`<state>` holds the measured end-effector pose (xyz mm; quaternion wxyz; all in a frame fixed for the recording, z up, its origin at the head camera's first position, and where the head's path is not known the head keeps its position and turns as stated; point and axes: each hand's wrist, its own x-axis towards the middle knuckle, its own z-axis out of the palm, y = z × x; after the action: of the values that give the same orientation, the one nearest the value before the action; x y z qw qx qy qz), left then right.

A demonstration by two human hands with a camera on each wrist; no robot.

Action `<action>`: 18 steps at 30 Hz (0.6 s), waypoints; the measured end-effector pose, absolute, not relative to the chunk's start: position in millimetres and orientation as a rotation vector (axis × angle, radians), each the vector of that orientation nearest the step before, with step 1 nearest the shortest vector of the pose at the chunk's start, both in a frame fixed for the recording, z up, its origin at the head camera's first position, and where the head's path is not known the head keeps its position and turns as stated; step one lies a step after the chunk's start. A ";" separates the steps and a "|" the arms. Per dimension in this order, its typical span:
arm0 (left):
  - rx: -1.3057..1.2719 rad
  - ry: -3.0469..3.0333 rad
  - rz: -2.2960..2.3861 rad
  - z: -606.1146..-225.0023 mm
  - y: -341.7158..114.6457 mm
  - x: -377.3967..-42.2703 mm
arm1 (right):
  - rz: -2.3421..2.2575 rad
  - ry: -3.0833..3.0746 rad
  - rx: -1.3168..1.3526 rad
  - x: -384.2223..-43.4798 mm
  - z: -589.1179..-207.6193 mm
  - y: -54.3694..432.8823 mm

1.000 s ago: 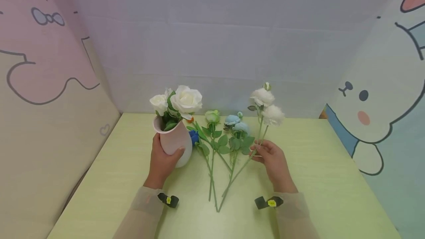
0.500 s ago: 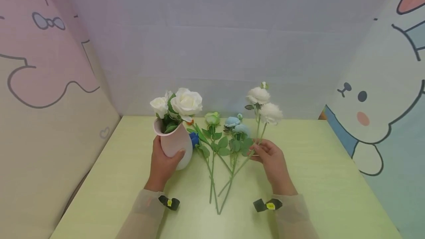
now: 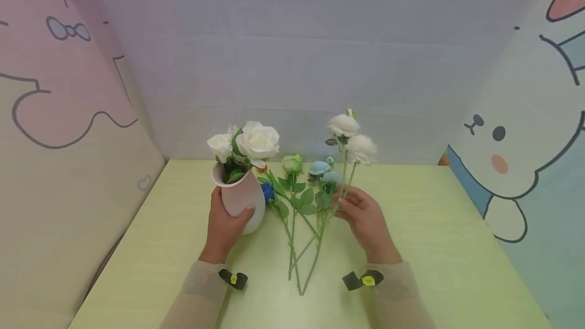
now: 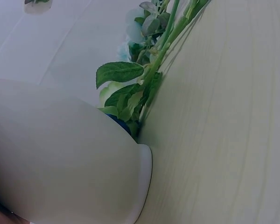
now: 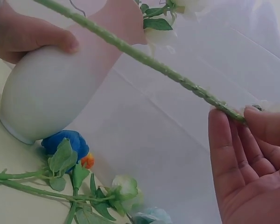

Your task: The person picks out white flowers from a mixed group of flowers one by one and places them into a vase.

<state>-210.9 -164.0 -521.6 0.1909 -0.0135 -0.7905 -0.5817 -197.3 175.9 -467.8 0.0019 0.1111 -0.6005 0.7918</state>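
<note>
My left hand grips a pink and white vase around its side, thumb across the front. The vase leans, and white roses stand out of its mouth. In the right wrist view its rounded white body shows beside the lying flowers. My right hand pinches the green stem of a white flower spray between thumb and fingers. That spray, two full blooms and a bud, is held upright above the lying flowers. Its stem slants down and left across them in the head view.
Between the hands lie a green-white rose, a pale blue flower spray, a blue rose and an orange flower, mostly hidden. Their stems cross on the pale table. A plain backdrop rises behind; printed sheets flank both sides.
My right hand has moved left with the white flower spray, closer to the vase. The left hand and vase stay nearly where they were.
</note>
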 end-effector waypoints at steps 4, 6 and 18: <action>-0.033 -2.227 -1.632 -520.5 -163.8 -209.8 | 2.548 -1.810 0.390 -200.1 -465.9 170.7; -0.032 -2.227 -1.629 -519.6 -163.4 -209.3 | 2.568 -1.790 0.395 -201.6 -465.2 168.4; -0.047 -2.203 -1.651 -519.6 -163.3 -209.0 | 2.636 -1.802 0.528 -205.9 -450.6 151.6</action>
<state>-209.0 -163.3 -519.6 0.1930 -0.0169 -0.7850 -0.5885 -205.9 151.6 -450.6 -0.0478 0.1630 -0.5562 0.8135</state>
